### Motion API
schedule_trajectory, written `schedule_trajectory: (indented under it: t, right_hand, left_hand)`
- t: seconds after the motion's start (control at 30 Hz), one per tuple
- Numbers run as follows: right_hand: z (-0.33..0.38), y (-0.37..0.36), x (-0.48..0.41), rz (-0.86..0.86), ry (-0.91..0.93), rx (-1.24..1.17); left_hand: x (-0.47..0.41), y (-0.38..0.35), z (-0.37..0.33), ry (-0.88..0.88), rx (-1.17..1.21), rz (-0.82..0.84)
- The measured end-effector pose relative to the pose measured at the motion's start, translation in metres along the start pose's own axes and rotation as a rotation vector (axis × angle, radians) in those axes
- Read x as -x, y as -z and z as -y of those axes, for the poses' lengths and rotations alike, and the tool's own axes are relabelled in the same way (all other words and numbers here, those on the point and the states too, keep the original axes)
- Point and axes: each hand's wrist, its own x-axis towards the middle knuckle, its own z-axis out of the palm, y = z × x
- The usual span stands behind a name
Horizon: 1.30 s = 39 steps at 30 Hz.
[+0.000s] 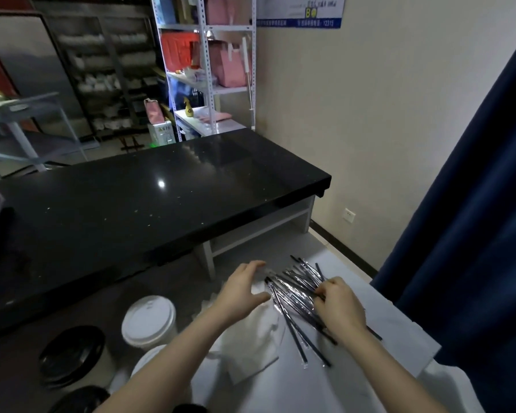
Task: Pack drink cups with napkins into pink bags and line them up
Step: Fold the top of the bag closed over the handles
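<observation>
Reaching over the near work surface (399, 329), both bare hands are busy at a loose heap of wrapped black straws (295, 296), which lies fanned out to the right of the cups, presumably so single ones can be teased free. The right hand (338, 308) has its fingers curled down into the right edge of the heap and seems to pinch one or two straws, though exactly what it grips is hidden under the knuckles. The left hand (245, 289) is spread open, fingers apart, hovering at the far left end of the heap and holding nothing (it looks placed to steady the pile).

White napkins (251, 338) lie flat under the left forearm, touching the straws, kept close for packing. Two lidded white cups (149, 320) stand just left of the napkins, the nearer one half hidden by the arm, with black lids (72, 353) stacked further left. No pink bag sits on this surface; pink bags (230, 67) hang on the far shelf rack beyond the black counter (161, 198). Packing proper looks not yet begun.
</observation>
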Motion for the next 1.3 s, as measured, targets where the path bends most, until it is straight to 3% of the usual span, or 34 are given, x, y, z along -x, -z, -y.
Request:
schedule_trajectory:
  t: [0.3, 0.43, 0.8, 1.3]
  right_hand:
    - [0.021, 0.010, 0.019, -0.060, -0.091, 0.125]
    - [0.035, 0.019, 0.034, -0.031, -0.036, 0.037]
    - [0.165, 0.040, 0.094, -0.016, 0.568, -0.282]
    - [0.430, -0.005, 0.245, 0.313, 1.221, -0.411]
  left_hand:
    - [0.022, 0.023, 0.005, -0.043, -0.010, 0.006]
    - [0.036, 0.035, 0.006, -0.071, 0.033, -0.033]
    - [0.138, 0.154, 0.013, -0.125, 0.276, -0.333]
    - [0.424, 0.328, 0.085, 0.151, -0.127, -0.897]
